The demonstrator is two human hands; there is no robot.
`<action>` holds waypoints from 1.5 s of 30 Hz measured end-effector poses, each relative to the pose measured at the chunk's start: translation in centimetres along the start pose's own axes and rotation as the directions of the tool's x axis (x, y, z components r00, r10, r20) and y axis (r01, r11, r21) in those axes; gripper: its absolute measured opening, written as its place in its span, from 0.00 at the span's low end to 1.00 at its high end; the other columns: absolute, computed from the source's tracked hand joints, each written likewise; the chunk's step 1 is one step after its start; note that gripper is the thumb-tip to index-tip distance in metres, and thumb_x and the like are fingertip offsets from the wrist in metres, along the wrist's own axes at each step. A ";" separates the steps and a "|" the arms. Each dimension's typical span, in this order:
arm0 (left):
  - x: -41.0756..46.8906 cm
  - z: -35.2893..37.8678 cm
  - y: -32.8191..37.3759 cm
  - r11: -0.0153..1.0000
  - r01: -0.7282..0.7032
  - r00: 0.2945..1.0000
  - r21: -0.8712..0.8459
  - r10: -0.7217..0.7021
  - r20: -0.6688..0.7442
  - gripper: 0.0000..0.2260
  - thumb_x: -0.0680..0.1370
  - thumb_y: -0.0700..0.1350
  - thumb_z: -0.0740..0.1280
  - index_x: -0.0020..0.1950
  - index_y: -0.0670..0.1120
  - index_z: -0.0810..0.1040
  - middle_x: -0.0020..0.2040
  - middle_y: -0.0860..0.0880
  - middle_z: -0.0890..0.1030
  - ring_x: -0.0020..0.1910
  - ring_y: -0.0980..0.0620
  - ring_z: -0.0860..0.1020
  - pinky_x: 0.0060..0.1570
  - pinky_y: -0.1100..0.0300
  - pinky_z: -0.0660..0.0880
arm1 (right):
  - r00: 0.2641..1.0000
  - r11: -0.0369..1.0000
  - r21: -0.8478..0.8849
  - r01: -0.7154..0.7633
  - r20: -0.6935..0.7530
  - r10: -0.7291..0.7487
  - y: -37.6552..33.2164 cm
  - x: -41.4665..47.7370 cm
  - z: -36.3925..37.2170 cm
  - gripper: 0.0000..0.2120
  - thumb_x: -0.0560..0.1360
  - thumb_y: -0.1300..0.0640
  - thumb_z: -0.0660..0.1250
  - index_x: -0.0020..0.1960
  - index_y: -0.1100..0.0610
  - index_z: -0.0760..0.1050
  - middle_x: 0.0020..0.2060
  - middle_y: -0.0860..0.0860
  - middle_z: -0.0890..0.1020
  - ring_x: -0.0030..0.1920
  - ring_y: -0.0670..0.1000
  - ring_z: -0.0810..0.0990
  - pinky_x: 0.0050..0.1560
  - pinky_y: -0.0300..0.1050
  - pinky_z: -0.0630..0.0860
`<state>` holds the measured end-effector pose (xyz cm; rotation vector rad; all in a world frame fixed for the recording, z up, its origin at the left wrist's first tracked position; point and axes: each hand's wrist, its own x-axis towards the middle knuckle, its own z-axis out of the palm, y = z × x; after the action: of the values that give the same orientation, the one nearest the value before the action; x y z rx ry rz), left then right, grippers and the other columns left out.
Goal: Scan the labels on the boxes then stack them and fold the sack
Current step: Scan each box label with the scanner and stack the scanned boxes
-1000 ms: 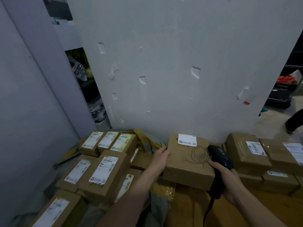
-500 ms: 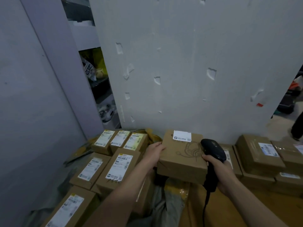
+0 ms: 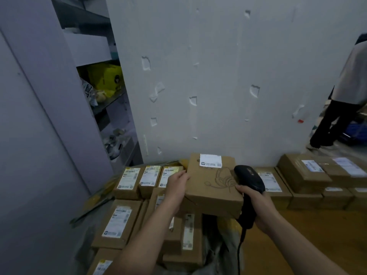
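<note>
**Your tally: boxes, hands, scanner**

You have two hands in view, the left hand [image 3: 178,182] and the right hand [image 3: 258,203], and one black scanner [image 3: 249,177]. There is one raised box [image 3: 212,187] bearing one white label [image 3: 210,160]. At least six labelled boxes on the left [image 3: 119,223] and at least five boxes on the right [image 3: 301,173] can be counted. One other person [image 3: 345,100] stands at the far right.

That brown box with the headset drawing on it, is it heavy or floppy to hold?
Probably light: the left hand grips the box by one edge while the right hand holds the scanner. Likely stiff: its cardboard faces look flat and its corners square. It should not roll, being flat-sided.
</note>
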<state>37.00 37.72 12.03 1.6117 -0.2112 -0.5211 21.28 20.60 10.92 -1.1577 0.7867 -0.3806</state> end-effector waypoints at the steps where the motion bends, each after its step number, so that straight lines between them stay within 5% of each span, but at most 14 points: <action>1: -0.2 -0.6 -0.1 1.000 0.002 1.000 0.015 -0.002 0.022 0.11 0.83 0.50 0.62 0.54 0.50 0.84 0.47 0.50 0.86 0.48 0.50 0.84 0.43 0.56 0.79 | 1.000 1.000 -0.006 0.000 -0.007 0.000 0.2 -0.6 0.5 0.22 0.71 0.57 0.77 0.64 0.57 0.77 0.51 0.61 0.86 0.51 0.64 0.85 0.52 0.63 0.83; 7: -1.8 -3.5 -0.1 1.000 0.008 0.998 0.029 -0.010 0.065 0.11 0.83 0.49 0.61 0.54 0.49 0.83 0.45 0.51 0.86 0.44 0.55 0.84 0.36 0.64 0.75 | 1.000 1.000 -0.027 0.008 -0.027 -0.009 0.8 -3.3 3.0 0.17 0.74 0.58 0.74 0.61 0.57 0.77 0.52 0.61 0.84 0.52 0.62 0.84 0.54 0.61 0.81; 16: -3.8 -3.7 0.7 0.999 0.010 0.999 0.042 -0.011 0.032 0.08 0.84 0.52 0.60 0.55 0.57 0.79 0.51 0.52 0.84 0.52 0.52 0.82 0.48 0.57 0.78 | 0.999 1.000 -0.029 -0.002 0.034 0.003 0.6 -5.3 3.5 0.15 0.75 0.59 0.73 0.60 0.58 0.76 0.52 0.61 0.83 0.52 0.62 0.82 0.49 0.57 0.80; 21: -5.0 -4.2 0.8 0.998 0.009 1.000 0.057 -0.009 -0.006 0.11 0.84 0.51 0.59 0.60 0.53 0.80 0.52 0.51 0.84 0.53 0.51 0.82 0.53 0.52 0.80 | 0.999 0.999 -0.051 -0.009 0.043 0.011 0.1 -5.5 4.0 0.11 0.74 0.60 0.73 0.55 0.56 0.75 0.50 0.61 0.83 0.50 0.62 0.82 0.53 0.60 0.80; 25: -5.1 -5.5 0.9 0.998 0.004 1.000 0.060 -0.002 -0.031 0.08 0.84 0.47 0.60 0.53 0.56 0.78 0.50 0.52 0.82 0.51 0.52 0.81 0.46 0.58 0.78 | 1.000 0.997 -0.077 -0.021 0.017 0.022 0.5 -5.7 5.5 0.16 0.72 0.58 0.76 0.58 0.57 0.75 0.50 0.61 0.84 0.50 0.62 0.84 0.47 0.56 0.81; 28: -4.8 -6.9 0.8 0.998 -0.010 0.999 0.062 0.011 -0.030 0.09 0.84 0.47 0.62 0.61 0.51 0.79 0.52 0.51 0.82 0.52 0.50 0.81 0.49 0.54 0.80 | 1.000 0.994 -0.106 -0.025 0.003 0.025 0.8 -5.8 7.1 0.20 0.71 0.57 0.77 0.59 0.57 0.76 0.49 0.60 0.85 0.50 0.61 0.84 0.52 0.58 0.82; 32: -3.8 -9.9 1.0 0.998 -0.017 0.999 0.059 0.020 -0.049 0.08 0.83 0.44 0.62 0.60 0.50 0.78 0.50 0.51 0.81 0.50 0.50 0.80 0.46 0.57 0.78 | 0.998 0.994 -0.093 -0.053 0.023 0.056 0.8 -6.9 10.0 0.13 0.74 0.60 0.75 0.54 0.56 0.74 0.47 0.61 0.83 0.48 0.61 0.83 0.40 0.51 0.79; 39: -1.5 -18.6 -0.6 0.998 0.008 1.000 0.067 -0.008 -0.008 0.09 0.82 0.44 0.64 0.58 0.52 0.81 0.51 0.50 0.83 0.51 0.49 0.82 0.49 0.53 0.80 | 0.997 0.962 -0.267 -0.063 0.030 0.073 2.2 -7.9 17.7 0.16 0.71 0.60 0.77 0.56 0.56 0.76 0.50 0.60 0.84 0.52 0.60 0.82 0.52 0.56 0.79; 45: -0.2 -26.0 -2.6 0.986 -0.002 1.000 0.169 0.000 0.016 0.12 0.78 0.45 0.69 0.61 0.52 0.78 0.53 0.52 0.83 0.51 0.51 0.82 0.51 0.51 0.81 | 0.996 0.926 -0.371 -0.067 0.029 0.084 4.2 -8.7 24.9 0.11 0.74 0.63 0.74 0.54 0.58 0.76 0.47 0.58 0.82 0.47 0.56 0.81 0.43 0.47 0.76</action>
<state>48.01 61.32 10.27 1.7726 -0.2743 -0.5271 32.82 44.34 14.66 -1.4782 0.8847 -0.1421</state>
